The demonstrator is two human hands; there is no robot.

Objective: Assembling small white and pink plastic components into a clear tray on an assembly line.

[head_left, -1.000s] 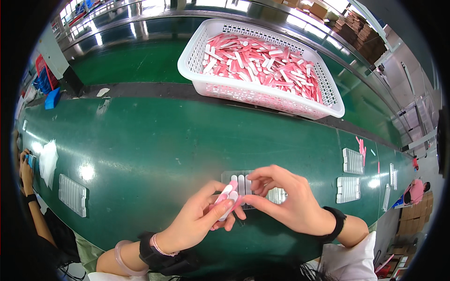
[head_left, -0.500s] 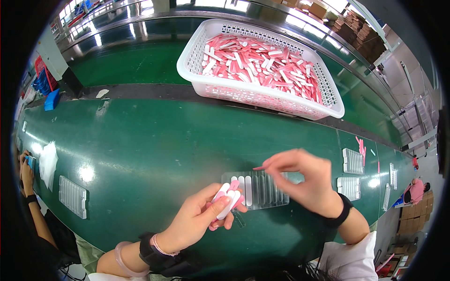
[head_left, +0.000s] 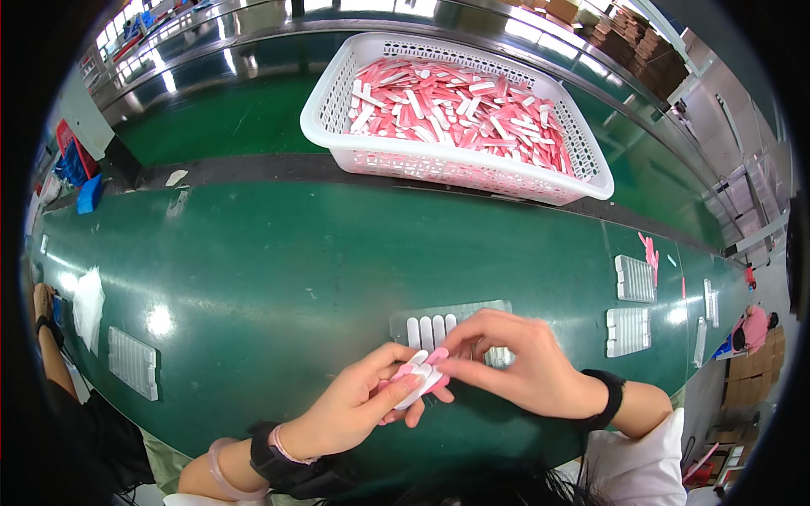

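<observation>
Left hand (head_left: pixel 367 396) of mine wraps round bunch of pink and white sticks (head_left: pixel 431 377), thumb pressed on top. Right hand (head_left: pixel 531 371) bent at bunch, thumb and pointer close to pink tip; can't tell if they pinch it. Clear tray (head_left: pixel 477 310) on table (head_left: pixel 253 278) just past my hands, four white sticks (head_left: pixel 432 329) showing inside. Big white basket (head_left: pixel 464 164) beyond, full of more.

This is a factory workshop: a long green worktable (head_left: pixel 236 278) bears a perforated white plastic basket (head_left: pixel 405 162) heaped with identical pink-and-white strips (head_left: pixel 456 110), a co-worker's forearm (head_left: pixel 56 363) rests alongside, and flattened cardboard (head_left: pixel 637 42) stands stacked beyond.
</observation>
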